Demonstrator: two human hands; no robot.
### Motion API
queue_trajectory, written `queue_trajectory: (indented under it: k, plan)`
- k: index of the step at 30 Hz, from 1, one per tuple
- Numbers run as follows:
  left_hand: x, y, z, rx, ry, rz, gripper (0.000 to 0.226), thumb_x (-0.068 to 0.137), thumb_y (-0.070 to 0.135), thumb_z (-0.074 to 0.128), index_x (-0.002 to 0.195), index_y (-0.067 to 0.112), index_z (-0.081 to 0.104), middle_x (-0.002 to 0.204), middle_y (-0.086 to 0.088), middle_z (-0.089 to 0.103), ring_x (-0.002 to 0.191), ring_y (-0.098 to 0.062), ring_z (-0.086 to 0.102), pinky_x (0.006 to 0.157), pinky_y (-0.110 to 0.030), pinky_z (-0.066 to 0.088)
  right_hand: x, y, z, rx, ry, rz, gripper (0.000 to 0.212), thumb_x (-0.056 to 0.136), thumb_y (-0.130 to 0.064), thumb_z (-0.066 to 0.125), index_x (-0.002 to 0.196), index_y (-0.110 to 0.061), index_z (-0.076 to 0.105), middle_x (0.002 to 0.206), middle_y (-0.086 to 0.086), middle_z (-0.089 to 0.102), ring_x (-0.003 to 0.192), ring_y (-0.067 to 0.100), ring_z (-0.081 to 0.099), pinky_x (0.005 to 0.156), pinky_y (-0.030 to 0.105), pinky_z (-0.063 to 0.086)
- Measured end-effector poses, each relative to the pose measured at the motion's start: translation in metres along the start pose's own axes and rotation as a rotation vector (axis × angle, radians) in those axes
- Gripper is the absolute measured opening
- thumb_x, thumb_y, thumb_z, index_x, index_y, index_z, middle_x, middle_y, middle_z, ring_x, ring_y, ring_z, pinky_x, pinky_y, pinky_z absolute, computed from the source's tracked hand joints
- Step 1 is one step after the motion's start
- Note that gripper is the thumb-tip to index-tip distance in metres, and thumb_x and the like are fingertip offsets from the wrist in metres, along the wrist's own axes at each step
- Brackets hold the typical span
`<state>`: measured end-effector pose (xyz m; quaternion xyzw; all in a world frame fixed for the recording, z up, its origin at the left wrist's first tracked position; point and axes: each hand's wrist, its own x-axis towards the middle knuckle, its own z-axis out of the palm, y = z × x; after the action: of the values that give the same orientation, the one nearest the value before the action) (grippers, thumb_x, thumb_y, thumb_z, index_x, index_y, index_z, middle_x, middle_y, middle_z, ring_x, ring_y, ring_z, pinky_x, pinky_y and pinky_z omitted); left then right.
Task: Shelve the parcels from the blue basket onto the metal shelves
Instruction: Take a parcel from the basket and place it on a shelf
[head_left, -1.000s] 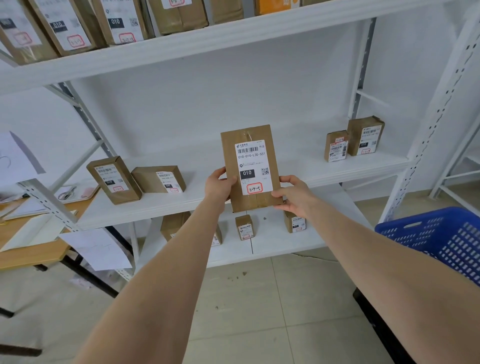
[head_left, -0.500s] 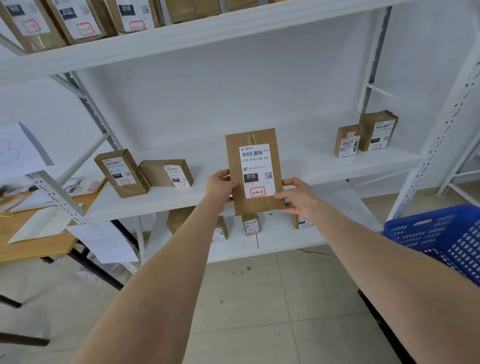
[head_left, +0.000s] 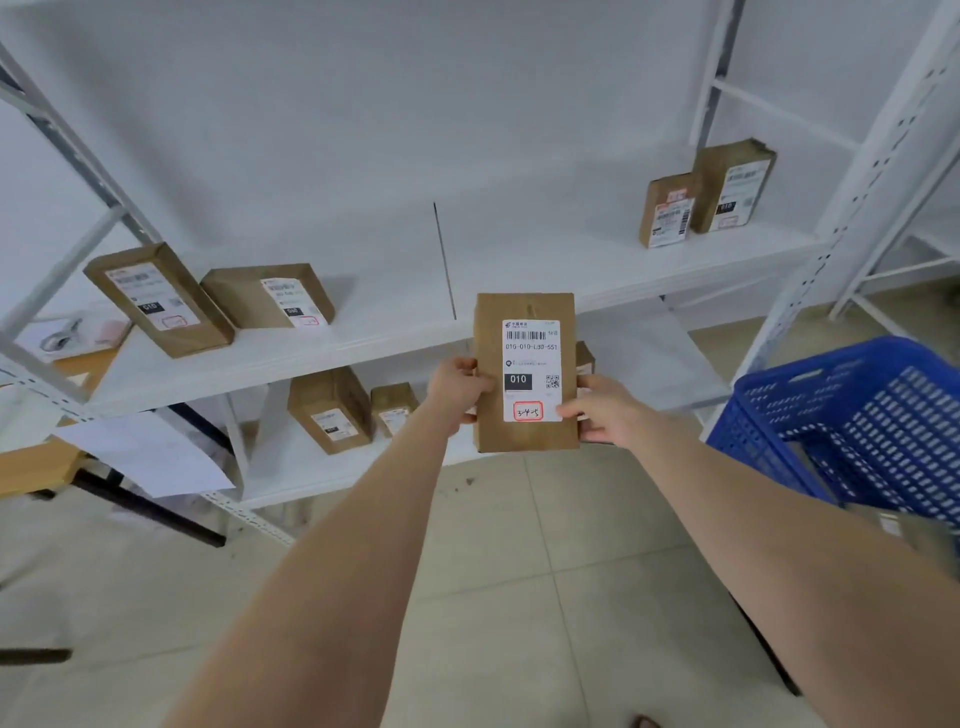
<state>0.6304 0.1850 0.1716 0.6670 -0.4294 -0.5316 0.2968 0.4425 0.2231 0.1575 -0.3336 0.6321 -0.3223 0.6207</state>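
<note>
A flat brown parcel (head_left: 488, 332) with a white label reading 010 stands upright in the air in front of the white metal shelves (head_left: 395, 332). My left hand (head_left: 454, 389) grips its left edge and my right hand (head_left: 605, 413) grips its right edge low down. The parcel hangs just below the front lip of the middle shelf. The blue basket (head_left: 852, 421) stands at the right, beside my right forearm, with part of a parcel (head_left: 914, 535) showing at its near edge.
Two parcels (head_left: 208, 296) lie at the left of the middle shelf, two more (head_left: 706, 197) stand at its right. Several small parcels (head_left: 332, 410) sit on the lower shelf. A wooden desk (head_left: 36, 457) with papers stands left. Tiled floor below.
The view has tilted down and the top shelf has left the frame. The parcel, held in both hands, now sits lower against the shelves, in front of the lower shelf gap.
</note>
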Motion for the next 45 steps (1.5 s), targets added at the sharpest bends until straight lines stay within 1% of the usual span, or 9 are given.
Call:
queue_trajectory:
  k: [3,9,12,17,23,34,39,43,45]
  plan:
    - [0.015,-0.013,0.023,0.02,-0.034,-0.038,0.054,0.085,0.001,0.06,0.136,0.01,0.042,0.125,-0.014,0.058,0.113,-0.035,0.058,0.091,-0.05,0.05,0.017,0.013,-0.016,-0.009,0.029,0.035,0.055,0.082,0.017,0.059,0.13,-0.009,0.054,0.121,0.014,0.064,0.094,0.026,0.06,0.084,0.039,0.05]
    - [0.049,-0.034,0.075,0.007,-0.014,-0.115,0.052,0.082,0.002,0.063,0.129,0.011,0.043,0.12,-0.013,0.061,0.107,-0.031,0.061,0.089,-0.052,0.051,0.06,0.034,-0.056,-0.023,0.037,0.107,0.054,0.08,0.019,0.059,0.127,-0.007,0.053,0.103,0.012,0.064,0.083,0.024,0.062,0.074,0.037,0.05]
    - [0.068,-0.045,0.101,0.005,0.008,-0.154,0.052,0.082,0.005,0.065,0.128,0.012,0.042,0.121,-0.013,0.061,0.111,-0.032,0.06,0.089,-0.055,0.05,0.088,0.046,-0.077,-0.037,0.022,0.128,0.057,0.078,0.02,0.06,0.128,-0.006,0.052,0.107,0.014,0.066,0.088,0.028,0.062,0.068,0.036,0.05]
    - [0.11,-0.072,0.135,-0.013,0.044,-0.189,0.052,0.085,0.004,0.061,0.132,0.011,0.038,0.125,-0.011,0.058,0.114,-0.033,0.057,0.091,-0.058,0.048,0.149,0.074,-0.098,-0.054,0.001,0.115,0.062,0.076,0.021,0.062,0.131,-0.005,0.049,0.121,0.018,0.064,0.107,0.036,0.061,0.085,0.044,0.054]
    - [0.178,-0.116,0.154,-0.041,0.094,-0.199,0.05,0.086,0.004,0.061,0.13,0.011,0.04,0.125,-0.008,0.056,0.115,-0.031,0.056,0.093,-0.058,0.047,0.233,0.115,-0.096,-0.109,-0.007,0.09,0.06,0.075,0.016,0.067,0.126,-0.01,0.05,0.122,0.016,0.064,0.11,0.036,0.061,0.09,0.049,0.054]
    - [0.321,-0.185,0.17,-0.025,0.289,-0.019,0.044,0.083,0.005,0.06,0.124,0.01,0.045,0.116,-0.008,0.058,0.106,-0.029,0.058,0.08,-0.048,0.054,0.391,0.174,-0.068,-0.169,0.049,-0.163,0.06,0.076,0.007,0.072,0.128,-0.014,0.05,0.125,0.008,0.063,0.107,0.028,0.063,0.091,0.043,0.054]
    - [0.359,-0.213,0.175,-0.034,0.346,0.076,0.044,0.082,0.009,0.062,0.123,0.01,0.046,0.114,-0.006,0.061,0.103,-0.027,0.06,0.08,-0.048,0.056,0.438,0.197,-0.064,-0.215,0.057,-0.31,0.058,0.078,0.004,0.072,0.13,-0.011,0.05,0.124,0.008,0.064,0.106,0.024,0.063,0.067,0.022,0.052]
    - [0.382,-0.237,0.18,-0.065,0.403,0.14,0.04,0.082,0.005,0.063,0.117,0.009,0.045,0.109,-0.005,0.059,0.103,-0.027,0.061,0.084,-0.051,0.055,0.47,0.213,-0.059,-0.265,0.108,-0.427,0.051,0.079,0.004,0.071,0.125,-0.012,0.054,0.125,0.006,0.064,0.114,0.023,0.061,0.091,0.038,0.054]
    - [0.391,-0.25,0.184,-0.076,0.429,0.156,0.042,0.081,0.002,0.065,0.117,0.008,0.044,0.105,-0.006,0.057,0.104,-0.028,0.06,0.087,-0.051,0.053,0.483,0.221,-0.056,-0.289,0.126,-0.466,0.048,0.08,0.003,0.071,0.122,-0.012,0.055,0.123,0.006,0.065,0.113,0.023,0.061,0.094,0.041,0.052]
